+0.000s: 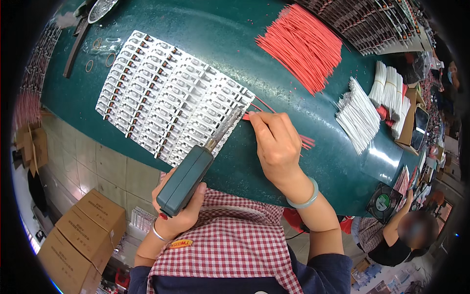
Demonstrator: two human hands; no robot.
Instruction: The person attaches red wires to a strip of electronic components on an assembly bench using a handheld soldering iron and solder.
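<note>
My left hand (183, 206) is wrapped round a dark green, box-shaped hand tool (186, 179) with a metal tip. That tip points up and right, over the near right edge of a panel of white plastic parts (161, 88) set in rows. Between the thumb and fingers of my right hand (278, 142), red wires (246, 116) are pinched at the panel's right edge. More red wire ends (307, 142) stick out to the right of this hand, partly hidden under it. Small dark and orange pieces show in several rows of the panel.
A big pile of red wires (303, 46) lies at the far side of the green table (215, 29). White wires (357, 115) and tied white bundles (389, 85) are to its right. A small fan (384, 201) stands near a co-worker (391, 245). Cardboard boxes (81, 235) occupy the lower left.
</note>
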